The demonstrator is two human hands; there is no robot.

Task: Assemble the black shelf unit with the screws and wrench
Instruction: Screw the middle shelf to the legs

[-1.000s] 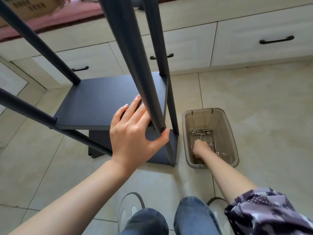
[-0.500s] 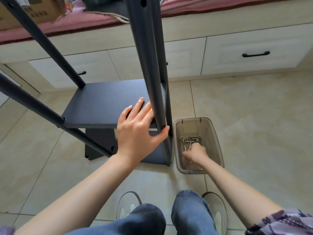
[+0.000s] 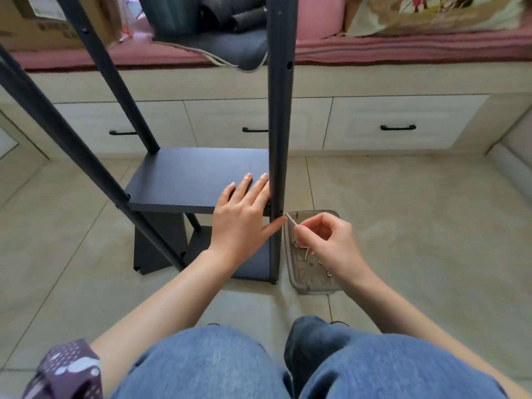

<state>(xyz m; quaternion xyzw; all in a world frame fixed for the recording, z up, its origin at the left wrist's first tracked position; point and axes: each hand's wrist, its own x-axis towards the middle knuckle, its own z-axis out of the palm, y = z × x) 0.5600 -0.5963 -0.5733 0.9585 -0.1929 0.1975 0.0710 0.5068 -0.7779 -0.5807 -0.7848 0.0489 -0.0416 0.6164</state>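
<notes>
Right hand [image 3: 328, 243] pinches a slim silver screw [image 3: 291, 219] beside the hole in the black metal post [image 3: 278, 139]; left hand [image 3: 244, 214], fingers flat, steadies the black shelf board [image 3: 195, 180], so feed it in square.

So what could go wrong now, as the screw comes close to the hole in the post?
The right hand only pinches the screw at its end, so it may slip and fall to the floor. The left hand alone steadies the shelf board; if it shifts, the hole in the post may not line up.
</notes>
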